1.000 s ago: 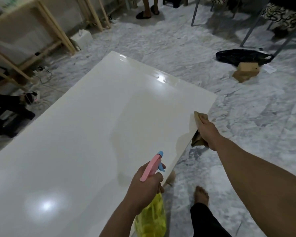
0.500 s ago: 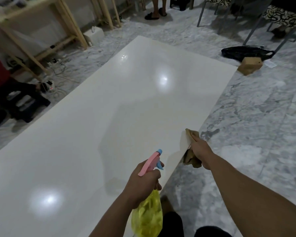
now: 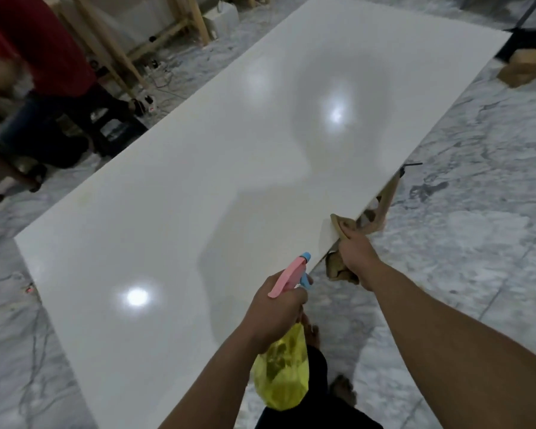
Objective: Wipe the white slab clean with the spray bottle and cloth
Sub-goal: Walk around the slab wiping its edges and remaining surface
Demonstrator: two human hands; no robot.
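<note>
A large glossy white slab (image 3: 217, 168) lies across the view over a marble floor. My left hand (image 3: 276, 314) grips a spray bottle (image 3: 283, 370) with a yellow body and a pink and blue trigger head, held over the slab's near right edge. My right hand (image 3: 354, 258) presses a brown cloth (image 3: 342, 226) against that right edge; part of the cloth hangs below the edge.
A person in a red shirt (image 3: 34, 57) crouches at the left beside wooden frames (image 3: 118, 48) and cables. A cardboard box (image 3: 526, 65) sits on the floor at the far right. A wooden support (image 3: 384, 202) shows under the slab's edge. My bare feet (image 3: 342, 390) are below.
My right hand has slid the cloth along the slab's right edge toward me. The view has shifted so more of the slab's near end shows. The left hand keeps hold of the bottle.
</note>
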